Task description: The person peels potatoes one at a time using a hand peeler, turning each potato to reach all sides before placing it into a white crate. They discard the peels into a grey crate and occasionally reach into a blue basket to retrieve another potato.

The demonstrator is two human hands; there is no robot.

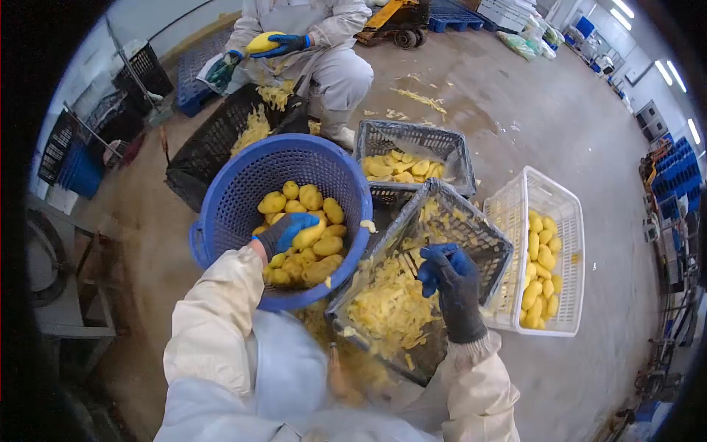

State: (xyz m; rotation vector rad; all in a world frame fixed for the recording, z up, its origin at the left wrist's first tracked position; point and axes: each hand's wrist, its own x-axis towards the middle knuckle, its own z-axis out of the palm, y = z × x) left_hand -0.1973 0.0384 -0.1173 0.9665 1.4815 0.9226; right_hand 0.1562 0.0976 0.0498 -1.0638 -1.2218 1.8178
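Potato (310, 233) is sitting in your left hand (281, 233), just above the whole potatoes (302, 267) in the blue perforated basket (236, 184). Your gloved left fingers are closing around its near side and top, leaving the far end exposed. How much skin it is carrying cannot be told from this view.

Handling: the potato is probably feeling firm and moderately light, taking normal finger pressure without yielding. Any wet or peeled surface is likely offering less friction, so the glove is doing useful work. The best hold is probably running across the widest part of the body, with the thumb opposing the fingers; the tapered ends are presenting less area and are more prone to slipping. A drop is likely risking bruising rather than breakage.

Your right hand (455, 291), also gloved, is hovering over the dark crate (501, 258), near the loose peelings (390, 309). Its fingers are bending partway toward the thumb, neither spreading wide nor visibly forming a fist. Whether they are gripping anything cannot be told.

Surroundings: the white crate (579, 258) is standing to the right, holding smooth yellow potatoes (545, 258). A second dark crate (465, 166) is holding pale yellow pieces (401, 168). A co-worker (346, 70) is sitting opposite, holding another yellow potato (265, 42).
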